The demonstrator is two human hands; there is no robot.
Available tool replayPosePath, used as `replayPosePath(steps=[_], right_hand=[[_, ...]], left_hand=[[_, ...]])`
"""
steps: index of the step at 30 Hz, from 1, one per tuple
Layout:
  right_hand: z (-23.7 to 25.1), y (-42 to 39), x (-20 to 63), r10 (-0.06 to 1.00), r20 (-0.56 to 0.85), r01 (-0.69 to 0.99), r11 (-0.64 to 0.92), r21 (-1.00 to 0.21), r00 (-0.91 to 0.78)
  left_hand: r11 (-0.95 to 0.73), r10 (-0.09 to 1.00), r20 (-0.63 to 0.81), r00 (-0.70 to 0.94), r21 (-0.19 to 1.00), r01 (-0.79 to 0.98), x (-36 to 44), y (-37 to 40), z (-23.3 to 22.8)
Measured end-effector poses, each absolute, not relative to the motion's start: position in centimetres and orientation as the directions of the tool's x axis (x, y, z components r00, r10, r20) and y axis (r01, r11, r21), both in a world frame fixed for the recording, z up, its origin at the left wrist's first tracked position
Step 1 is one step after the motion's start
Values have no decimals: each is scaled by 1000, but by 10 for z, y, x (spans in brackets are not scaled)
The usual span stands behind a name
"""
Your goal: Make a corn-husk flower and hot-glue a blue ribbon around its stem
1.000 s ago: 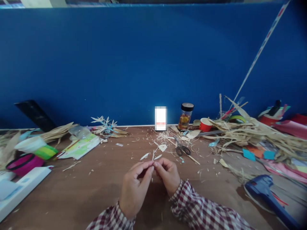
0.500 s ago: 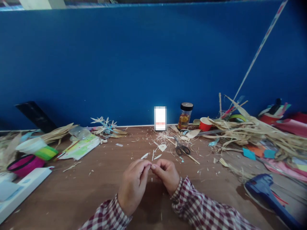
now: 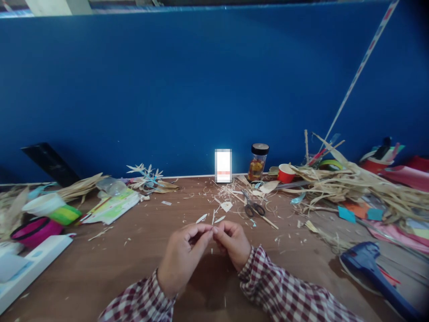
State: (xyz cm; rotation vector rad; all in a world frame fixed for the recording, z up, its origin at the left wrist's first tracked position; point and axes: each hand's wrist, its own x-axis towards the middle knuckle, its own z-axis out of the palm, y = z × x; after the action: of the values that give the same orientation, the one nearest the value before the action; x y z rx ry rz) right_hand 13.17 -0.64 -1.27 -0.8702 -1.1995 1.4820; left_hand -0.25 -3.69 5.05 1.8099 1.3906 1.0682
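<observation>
Scissors (image 3: pixel 254 208) mid-table, jar (image 3: pixel 258 162) and red cup (image 3: pixel 285 173) at blue wall, glue gun (image 3: pixel 372 270) right.

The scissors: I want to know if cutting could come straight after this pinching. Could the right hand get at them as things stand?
Probably yes. The scissors lie flat on the table just beyond the right hand, with only scraps between; but its fingertips meet the left hand in a pinch.
</observation>
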Motion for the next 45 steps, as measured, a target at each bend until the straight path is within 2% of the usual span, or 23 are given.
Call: replayPosePath(steps=[5,9,12,15,18,20,23,25,29,31,33,36,38,41,43,45], right_hand=[[-8,-6,135,966,159,-124,135,-983,-205],[-7,-3,138,960,134,-104,112,-988,-247],[-8,-2,139,950,117,-109,88,-990,-289],[-10,-1,139,949,108,-136,70,-988,-297],[-12,-1,139,953,59,-189,2,-982,-298],[-12,0,138,950,29,-228,-45,-973,-311],[-11,0,138,949,27,-252,-56,-966,-313],[-11,0,138,950,37,-239,-40,-970,-311],[-11,-1,137,945,92,-200,29,-979,-314],[-11,-2,136,942,111,-190,52,-980,-316],[-11,-4,135,942,111,-190,52,-980,-316],[-11,-5,134,946,76,-217,7,-976,-314],[-10,-4,134,954,46,-237,-27,-971,-296],[-8,0,138,972,36,-257,-26,-966,-234],[-8,5,142,981,47,-262,-4,-965,-191],[-7,9,146,984,45,-272,-4,-962,-174]], left_hand=[[-358,932,316,179,720,595,-5,-37,54],[-442,894,369,252,642,626,-5,-36,50],[-444,889,397,229,621,646,-3,-36,46],[-341,939,296,174,741,579,-2,-35,46],[-149,983,95,158,912,383,-3,-33,47],[-49,985,5,173,967,251,-5,-32,47],[34,978,-63,200,989,142,-6,-30,48],[41,979,-71,193,987,158,-7,-31,49],[-81,991,40,128,939,333,-6,-33,50],[-133,990,108,90,924,360,-5,-32,48],[-101,995,98,25,953,286,-5,-30,45],[26,999,-22,-35,993,114,-7,-26,40],[45,998,-41,-40,994,102,-9,-26,38],[-114,992,125,-23,955,273,-13,-32,41],[-311,949,303,87,855,414,-15,-39,46],[-468,884,401,241,739,485,-18,-46,52]])
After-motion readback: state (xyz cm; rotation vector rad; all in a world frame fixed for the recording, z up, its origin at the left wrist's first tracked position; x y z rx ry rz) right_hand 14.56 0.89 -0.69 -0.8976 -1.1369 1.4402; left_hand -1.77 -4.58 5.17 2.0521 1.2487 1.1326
